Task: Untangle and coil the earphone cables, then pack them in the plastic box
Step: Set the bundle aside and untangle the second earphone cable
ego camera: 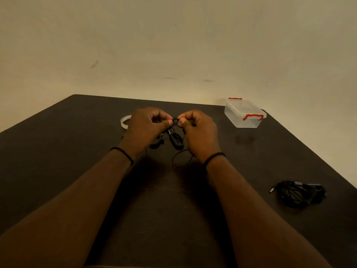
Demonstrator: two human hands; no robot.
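A thin black earphone cable (175, 141) hangs in tangled loops between my two hands above the middle of the dark table (77, 151). My left hand (146, 126) pinches the knotted part from the left, and my right hand (199, 130) pinches it from the right, thumbs almost meeting. More of the cable trails down in a loop onto the table between my wrists. The clear plastic box (243, 115) with red clips stands closed at the far right of the table, well apart from both hands.
A roll of clear tape (124, 121) lies just behind my left hand. A second bundle of black cable (298, 193) with a plug end lies near the table's right edge. A plain wall rises behind the table.
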